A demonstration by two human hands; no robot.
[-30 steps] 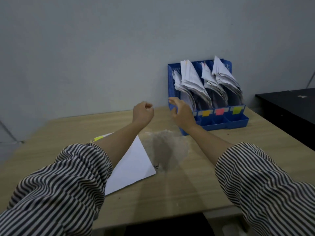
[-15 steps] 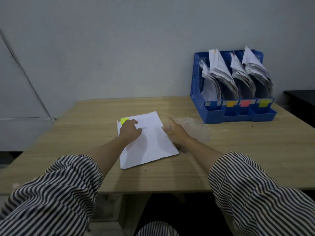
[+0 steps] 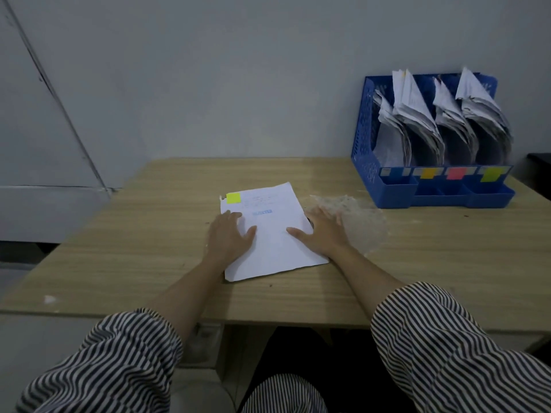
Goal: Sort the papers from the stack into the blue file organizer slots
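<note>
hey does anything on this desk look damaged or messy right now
Yes. The wooden table has a rough, pale worn patch by the right hand, as if its surface were scraped. The papers in the blue file organizer slump and curl forward. The paper stack lies askew.

On the table (image 3: 125, 263): paper stack (image 3: 272, 236) at centre, left hand (image 3: 228, 236) flat on its left edge, right hand (image 3: 323, 232) on its right. Behind and to the right, against the wall, file organizer (image 3: 396, 192), papers (image 3: 417, 114) in its slots.

Striped sleeves (image 3: 447, 353) (black and white), rolled up, bare forearms
</note>
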